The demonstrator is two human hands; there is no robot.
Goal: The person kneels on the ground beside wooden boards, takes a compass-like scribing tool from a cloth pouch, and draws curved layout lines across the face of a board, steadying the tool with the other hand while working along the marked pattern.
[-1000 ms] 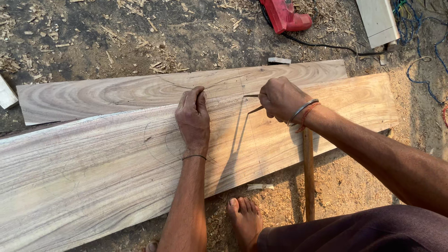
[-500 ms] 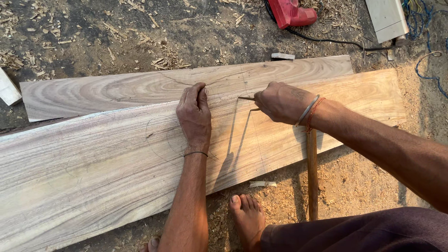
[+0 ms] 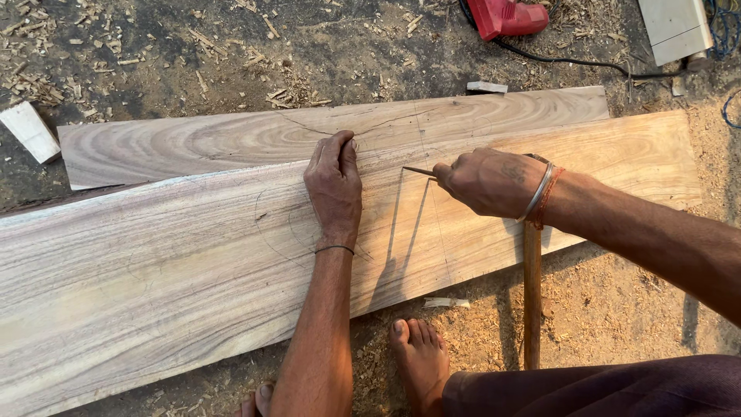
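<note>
The right hand (image 3: 486,181) has slid toward three o'clock; pinched in its fingers, the pencil (image 3: 419,171) points to nine o'clock — lengthwise along the plank (image 3: 193,262) — near the flat left hand (image 3: 333,189).

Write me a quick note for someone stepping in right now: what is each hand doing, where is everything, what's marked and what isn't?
Left hand: palm down on the wide plank, fingers at its far edge, pressing it in place.
Right hand: fingers pinched on a thin pencil-like marker, tip at the plank's far edge, beside the left hand.
Things: a narrower plank lies behind the wide one, both on sawdust-strewn ground. A wooden stick leans near the right wrist. A red power tool lies farther back.
Done: faint lines run across the wide plank under the marker, plus a curved line near the left wrist.
Left: no cuts show anywhere on either plank.
</note>
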